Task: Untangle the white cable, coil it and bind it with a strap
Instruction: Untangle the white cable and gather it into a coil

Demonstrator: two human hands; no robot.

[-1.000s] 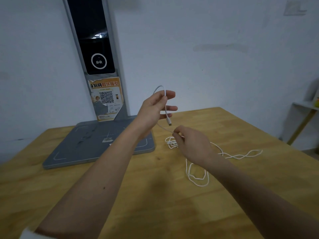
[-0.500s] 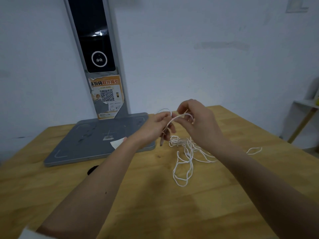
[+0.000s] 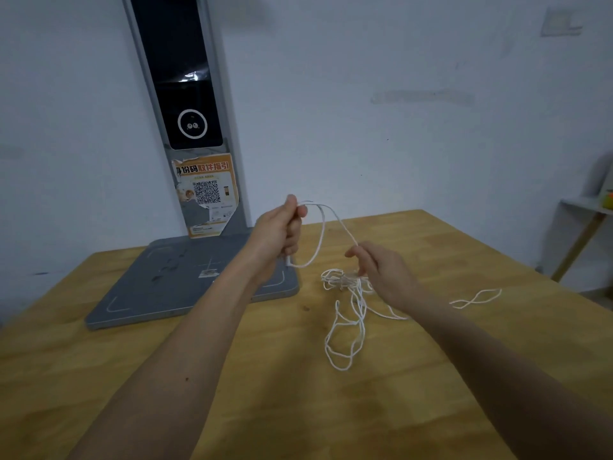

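The white cable [image 3: 346, 323] lies in a loose tangle on the wooden table [image 3: 265, 376], with one stretch trailing off to the right. My left hand [image 3: 280, 232] is raised above the table and grips the cable near one end; a loop hangs from its fist. From that fist a strand runs down to my right hand [image 3: 381, 272], which pinches it just above the knotted clump. No strap is visible.
A grey flat base [image 3: 185, 287] with a tall upright panel [image 3: 185, 104] carrying an orange QR sticker stands at the table's back left, close to my left hand. A white wall is behind. A small shelf [image 3: 587, 207] stands at the right beyond the table edge.
My hands were together over the tangle; my left hand has since risen and my right has dropped toward the clump, drawing a strand out between them.
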